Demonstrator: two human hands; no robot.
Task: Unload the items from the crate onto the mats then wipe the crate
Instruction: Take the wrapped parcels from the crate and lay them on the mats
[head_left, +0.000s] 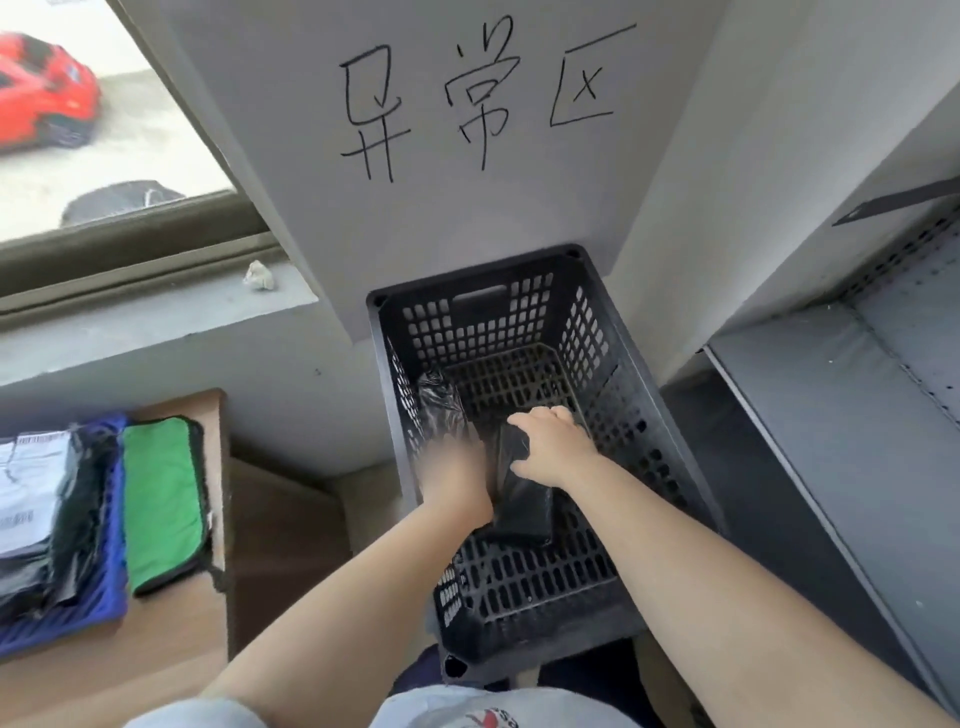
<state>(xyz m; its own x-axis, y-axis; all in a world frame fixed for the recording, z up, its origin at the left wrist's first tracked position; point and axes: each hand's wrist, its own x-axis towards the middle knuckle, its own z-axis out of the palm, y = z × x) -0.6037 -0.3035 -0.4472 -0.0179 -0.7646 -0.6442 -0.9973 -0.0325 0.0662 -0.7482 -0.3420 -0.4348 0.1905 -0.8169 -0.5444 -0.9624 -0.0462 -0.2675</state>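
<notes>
Reaching down into the black crate (597, 332) in the lower middle of the frame, I have both my hands inside it. My right hand (550, 447) lies on a black parcel (524, 504) that rests on the crate floor, and its grip is curled around the upper end of this parcel. My left hand (457, 467) is just beside it, on the left side of the same parcel, but it is blurred, so I cannot tell if its grip is released or grasping. A second black bag (439, 405) leans against the left wall of the crate, a little above my left hand in the frame.

At the lower left of the frame is a wooden worktop (171, 649). On it lies a blue mat (98, 608), and a pile of parcels (36, 504) with white labels sits on this mat. A green mat (161, 499) lies just beside the blue one, to its right, with nothing on it.

Above the crate, the grey wall (467, 218) carries three big handwritten characters. At the right side of the frame stands a grey metal shelf (831, 415). At the upper left, a red car (41, 88) shows through the window.
</notes>
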